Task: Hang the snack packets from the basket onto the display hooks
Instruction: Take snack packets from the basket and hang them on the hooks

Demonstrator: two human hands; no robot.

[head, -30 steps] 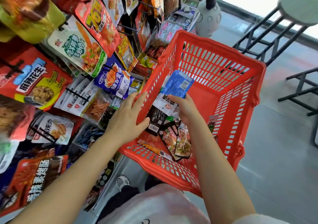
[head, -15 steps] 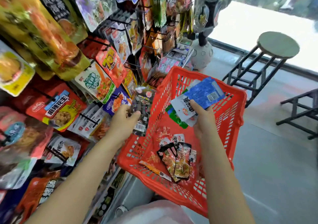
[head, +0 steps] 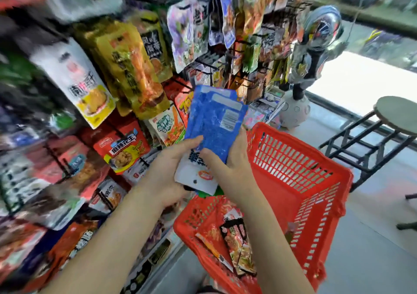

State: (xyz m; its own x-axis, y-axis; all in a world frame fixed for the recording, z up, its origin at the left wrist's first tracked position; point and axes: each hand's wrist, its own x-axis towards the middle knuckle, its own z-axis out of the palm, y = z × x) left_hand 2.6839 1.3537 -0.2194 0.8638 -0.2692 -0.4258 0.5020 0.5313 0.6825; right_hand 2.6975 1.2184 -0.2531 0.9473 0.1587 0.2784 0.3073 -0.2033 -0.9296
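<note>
Both hands up in front of snack rack, over red basket. Left hand grips white packet from left side, thumb on blue packet. Right hand holds blue packet's lower right edge — fingers curled round it. More packets lie in basket bottom. Round stool stands at right, well apart.

Red basket — loose packets inside

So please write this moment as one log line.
both hands: left hand, right hand hold blue packets | red basket: packets remain | hanging: not yet
</note>
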